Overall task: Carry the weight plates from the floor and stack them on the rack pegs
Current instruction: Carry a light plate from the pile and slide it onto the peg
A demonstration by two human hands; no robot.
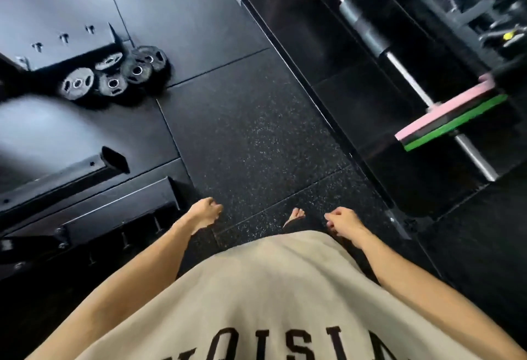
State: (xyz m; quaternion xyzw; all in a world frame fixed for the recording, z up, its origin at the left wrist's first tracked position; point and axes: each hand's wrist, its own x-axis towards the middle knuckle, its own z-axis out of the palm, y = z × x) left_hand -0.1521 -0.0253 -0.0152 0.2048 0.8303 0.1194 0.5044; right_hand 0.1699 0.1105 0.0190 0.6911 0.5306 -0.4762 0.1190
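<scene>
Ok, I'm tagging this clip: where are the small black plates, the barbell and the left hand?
small black plates (pixel 113 83): head view, hub of one plate.
barbell (pixel 407 77): head view, bare steel shaft.
left hand (pixel 206 211): head view, back of hand.

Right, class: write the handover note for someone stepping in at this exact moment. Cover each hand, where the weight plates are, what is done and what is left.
Left hand: empty, fingers loosely curled, hanging by the hip.
Right hand: empty too, loosely curled.
Weight plates: a cluster of small black ones on the floor ahead to the left, leaning against a black rack base.
Done: nothing that this view shows; no loaded peg is in view.
Left: walk over, pick the plates up and stack them on the rack pegs. The barbell with pink and green plates lies on the right.
</scene>
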